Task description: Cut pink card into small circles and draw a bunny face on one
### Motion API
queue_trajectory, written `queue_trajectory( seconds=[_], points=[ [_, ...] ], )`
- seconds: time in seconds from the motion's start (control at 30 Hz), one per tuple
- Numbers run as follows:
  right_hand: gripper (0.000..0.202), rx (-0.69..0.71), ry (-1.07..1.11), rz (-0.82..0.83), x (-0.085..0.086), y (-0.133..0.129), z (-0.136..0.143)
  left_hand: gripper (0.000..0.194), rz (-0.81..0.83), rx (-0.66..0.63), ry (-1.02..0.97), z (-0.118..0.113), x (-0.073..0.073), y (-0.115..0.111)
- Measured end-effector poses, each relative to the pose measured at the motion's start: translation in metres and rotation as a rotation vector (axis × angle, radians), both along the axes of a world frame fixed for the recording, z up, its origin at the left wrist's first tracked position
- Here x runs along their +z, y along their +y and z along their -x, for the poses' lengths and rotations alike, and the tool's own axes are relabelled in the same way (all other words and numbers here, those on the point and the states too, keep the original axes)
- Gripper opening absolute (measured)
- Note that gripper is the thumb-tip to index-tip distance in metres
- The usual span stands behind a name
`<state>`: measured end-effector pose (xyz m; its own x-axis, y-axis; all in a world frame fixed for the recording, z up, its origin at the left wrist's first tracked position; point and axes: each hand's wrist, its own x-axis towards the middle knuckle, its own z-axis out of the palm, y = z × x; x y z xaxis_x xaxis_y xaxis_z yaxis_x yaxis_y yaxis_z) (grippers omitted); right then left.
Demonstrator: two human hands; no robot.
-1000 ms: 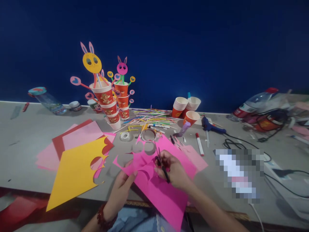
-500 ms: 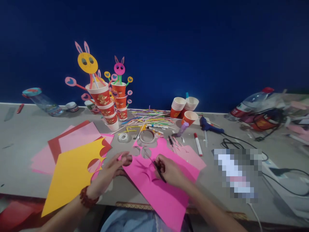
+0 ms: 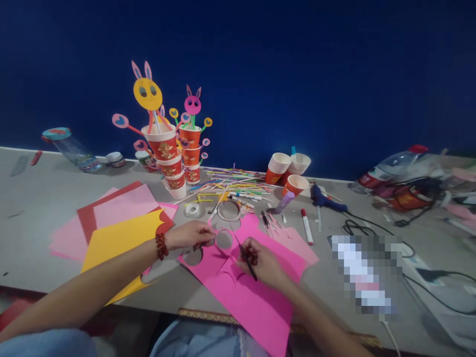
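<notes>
A bright pink sheet (image 3: 256, 302) with round holes lies across the table's front edge. My right hand (image 3: 256, 260) is closed on dark-handled scissors (image 3: 247, 260) above the sheet, their thin blades pointing up and left. Beside the sheet's upper left holes is my left hand (image 3: 201, 235), its fingers pinched together at the sheet's edge; whether they grip the paper is hard to make out. A yellow sheet (image 3: 119, 238) with a scalloped edge lies partly under my left forearm.
Decorated cup figures (image 3: 169, 153) stand at the back left. Behind the sheet are straws (image 3: 238, 186), tape (image 3: 192, 209), markers and cups (image 3: 295, 184). A glue gun (image 3: 327, 200), a cable and a bottle (image 3: 390, 168) are on the right.
My left hand has moved right and up from the sheet's left edge, its fingers now pinched together. The view has shifted slightly; my right hand still holds the scissors in about the same place.
</notes>
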<state>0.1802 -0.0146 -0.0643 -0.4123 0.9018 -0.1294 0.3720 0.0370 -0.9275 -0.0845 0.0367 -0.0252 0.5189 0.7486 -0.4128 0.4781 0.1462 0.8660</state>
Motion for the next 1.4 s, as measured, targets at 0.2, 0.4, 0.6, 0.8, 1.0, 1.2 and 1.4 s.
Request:
queue_trajectory(
  seconds=[0.2,0.4,0.6,0.8,1.0,1.2,1.4],
  points=[
    [0.021,0.018,-0.092,-0.085,-0.001,-0.002,0.000,0.021,-0.062,-0.080,0.044,-0.009,-0.005,-0.001],
    [0.014,0.040,-0.223,-0.158,-0.001,-0.002,0.001,0.018,-0.072,-0.117,0.044,-0.008,0.000,-0.008],
    [0.016,0.066,-0.248,-0.161,0.003,-0.002,0.001,0.020,-0.004,-0.101,0.049,-0.005,-0.005,-0.015],
    [0.029,0.005,-0.166,-0.090,0.010,-0.003,-0.001,0.025,0.036,-0.093,-0.014,-0.002,-0.006,-0.019],
    [0.032,-0.010,-0.002,0.068,0.034,-0.034,-0.009,0.032,0.086,-0.041,-0.087,0.000,-0.011,-0.023],
    [0.039,0.068,0.005,0.148,0.033,-0.068,-0.014,0.039,0.105,-0.038,-0.102,-0.003,-0.007,-0.026],
    [0.034,-0.154,-0.059,0.035,0.033,-0.057,-0.033,0.036,0.049,-0.021,-0.123,-0.001,-0.004,-0.029]
  ],
)
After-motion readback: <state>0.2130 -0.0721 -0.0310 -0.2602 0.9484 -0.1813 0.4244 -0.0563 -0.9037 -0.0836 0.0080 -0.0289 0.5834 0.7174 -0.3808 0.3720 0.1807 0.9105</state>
